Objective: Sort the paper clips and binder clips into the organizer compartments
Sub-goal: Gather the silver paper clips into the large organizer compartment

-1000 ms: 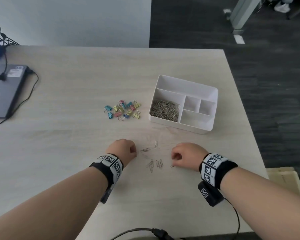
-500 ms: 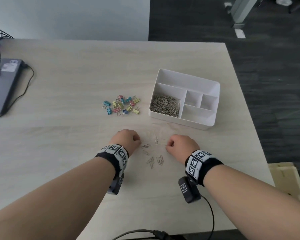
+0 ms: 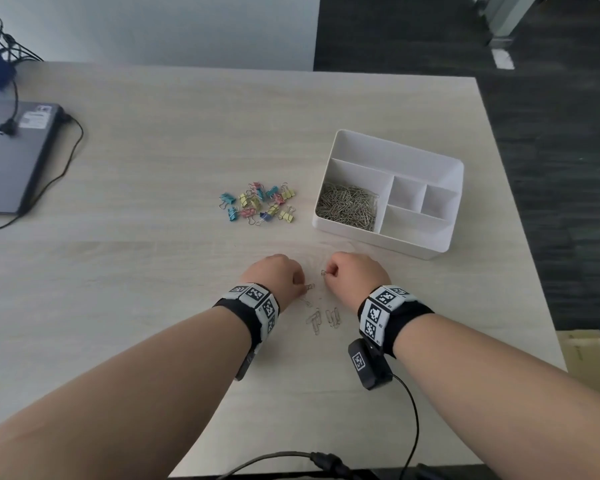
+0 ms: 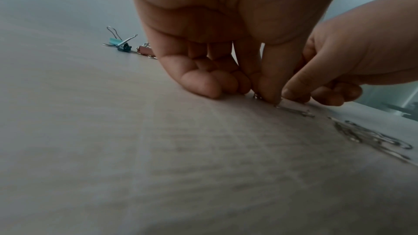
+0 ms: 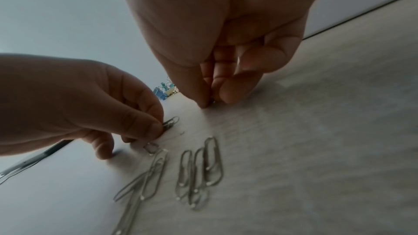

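A white organizer (image 3: 419, 244) stands at the right, and its large left compartment holds a heap of silver paper clips (image 3: 347, 206). Several coloured binder clips (image 3: 258, 203) lie in a cluster to its left. Several loose paper clips (image 3: 323, 318) (image 5: 199, 172) lie on the table between my wrists. My left hand (image 3: 274, 277) pinches paper clips (image 5: 170, 123) at the table surface. My right hand (image 3: 355, 271) pinches one paper clip (image 3: 323, 272) against the table, with its other fingers curled.
A closed grey laptop (image 3: 13, 154) with a black cable (image 3: 66, 157) lies at the far left. Another black cable (image 3: 409, 424) runs from my right wrist camera over the table's front edge. The table's right edge passes just beyond the organizer.
My right hand has moved left and away from me, from the near clips to a single clip, and now pinches it. My left hand has stayed at its clips. The head view shifted.
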